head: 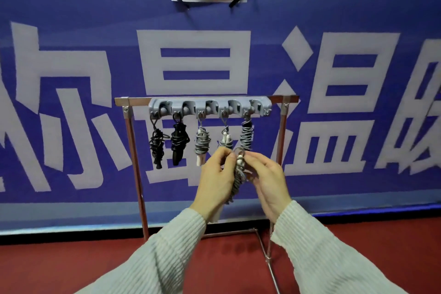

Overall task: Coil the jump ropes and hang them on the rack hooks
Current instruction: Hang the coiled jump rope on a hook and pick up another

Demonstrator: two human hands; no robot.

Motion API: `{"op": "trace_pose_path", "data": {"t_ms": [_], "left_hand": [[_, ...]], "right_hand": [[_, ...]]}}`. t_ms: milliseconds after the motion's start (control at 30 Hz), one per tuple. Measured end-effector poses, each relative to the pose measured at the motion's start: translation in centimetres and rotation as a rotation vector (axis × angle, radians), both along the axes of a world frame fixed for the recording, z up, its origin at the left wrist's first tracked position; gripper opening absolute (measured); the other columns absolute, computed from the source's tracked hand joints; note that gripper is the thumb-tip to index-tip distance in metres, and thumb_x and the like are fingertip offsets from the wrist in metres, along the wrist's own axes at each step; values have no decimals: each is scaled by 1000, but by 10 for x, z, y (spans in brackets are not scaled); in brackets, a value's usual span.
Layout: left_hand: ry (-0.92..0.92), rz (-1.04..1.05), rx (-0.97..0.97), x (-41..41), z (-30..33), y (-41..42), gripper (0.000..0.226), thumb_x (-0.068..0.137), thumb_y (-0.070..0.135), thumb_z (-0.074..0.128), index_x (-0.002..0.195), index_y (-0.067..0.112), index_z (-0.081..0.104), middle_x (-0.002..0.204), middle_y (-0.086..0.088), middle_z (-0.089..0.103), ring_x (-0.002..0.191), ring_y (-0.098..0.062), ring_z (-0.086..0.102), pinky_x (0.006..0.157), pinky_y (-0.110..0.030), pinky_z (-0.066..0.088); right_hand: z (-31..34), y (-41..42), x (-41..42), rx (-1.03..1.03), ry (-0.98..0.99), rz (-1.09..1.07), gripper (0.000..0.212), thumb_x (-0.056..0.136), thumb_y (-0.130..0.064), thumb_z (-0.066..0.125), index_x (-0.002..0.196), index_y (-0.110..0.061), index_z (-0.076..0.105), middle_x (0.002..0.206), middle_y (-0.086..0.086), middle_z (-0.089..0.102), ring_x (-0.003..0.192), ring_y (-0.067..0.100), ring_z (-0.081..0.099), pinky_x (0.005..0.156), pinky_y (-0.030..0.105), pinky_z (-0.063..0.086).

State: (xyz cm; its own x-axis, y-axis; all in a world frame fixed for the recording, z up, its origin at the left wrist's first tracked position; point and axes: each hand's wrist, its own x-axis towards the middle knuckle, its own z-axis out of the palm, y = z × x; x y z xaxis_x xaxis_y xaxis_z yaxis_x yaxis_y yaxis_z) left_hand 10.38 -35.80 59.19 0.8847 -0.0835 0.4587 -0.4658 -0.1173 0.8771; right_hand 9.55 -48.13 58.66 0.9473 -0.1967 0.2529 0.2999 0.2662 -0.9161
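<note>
Grey cord, wound into a coiled rope [238,174], stands upright between both hands, the left hand [216,181] and right hand [267,181] pinching its top. The hook strip [210,107] lies directly above, its five hooks apparently all occupied; neither hand is clearly nearer.
</note>
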Motion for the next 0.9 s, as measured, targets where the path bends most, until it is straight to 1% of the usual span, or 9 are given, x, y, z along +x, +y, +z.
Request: {"op": "trace_pose_path", "data": {"t_ms": [33, 100, 200, 333, 433, 533, 633, 733, 900], "left_hand": [[-9, 15, 20, 11, 4, -10, 23, 105, 27, 51, 82, 25, 55, 67, 8, 61, 62, -13, 58, 62, -42, 54], [-40, 43, 62, 31, 12, -32, 21, 104, 27, 51, 83, 27, 53, 71, 11, 62, 66, -7, 58, 69, -36, 50], [-45, 51, 111, 55, 24, -64, 17, 105, 29, 49, 88, 28, 51, 79, 5, 66, 75, -11, 65, 74, -36, 52], [-57, 58, 113, 92, 34, -98, 22, 106, 28, 44, 84, 28, 49, 76, 3, 63, 65, -12, 58, 63, -36, 49], [-35, 96, 86, 120, 40, -120, 21, 105, 29, 45, 85, 24, 52, 88, -1, 58, 77, -17, 58, 70, -39, 49], [16, 110, 117, 150, 41, -139, 21, 105, 26, 44, 86, 20, 51, 82, -2, 61, 71, -19, 56, 62, -36, 44], [53, 118, 78, 174, 42, -149, 21, 103, 26, 44, 83, 22, 49, 71, 0, 61, 63, -19, 53, 62, -41, 46], [31, 146, 18, 188, 46, -156, 25, 104, 30, 47, 81, 21, 51, 69, 3, 59, 61, -13, 52, 60, -36, 43], [104, 161, 28, 210, 47, -167, 27, 103, 28, 48, 78, 20, 52, 74, 2, 61, 68, -14, 55, 62, -33, 40]], "right_hand": [[6, -10, 5, 3, 8, 4, 17, 98, -14, 62, 103, -11, 77, 100, 8, 78, 87, 15, 72, 71, 26, 55], [17, -29, 18, -11, 20, -3, 13, 98, -16, 63, 98, -13, 75, 92, 4, 76, 82, 13, 69, 65, 24, 53], [28, -55, 44, -17, 27, -45, 9, 98, -19, 64, 96, -16, 73, 91, 4, 74, 84, 15, 67, 69, 28, 52], [38, -82, 85, -129, 16, -193, 11, 99, -23, 64, 102, -17, 73, 97, 4, 75, 94, 22, 71, 83, 39, 60], [44, -92, 116, -143, 20, -303, 9, 99, -22, 63, 97, -19, 71, 88, -2, 75, 93, 22, 72, 85, 43, 62], [45, -102, 146, -140, 48, -358, 8, 97, -23, 67, 92, -22, 72, 86, -1, 75, 92, 25, 73, 85, 51, 61], [45, -113, 169, -137, 35, -389, 7, 95, -21, 69, 91, -20, 75, 86, -1, 76, 89, 20, 73, 83, 41, 62], [48, -119, 187, -115, 1, -406, 6, 95, -22, 70, 94, -20, 76, 87, -3, 77, 87, 15, 73, 75, 29, 61], [46, -127, 206, -29, 83, -391, 9, 95, -22, 69, 92, -17, 76, 89, 3, 76, 87, 18, 72, 73, 32, 60]]}}
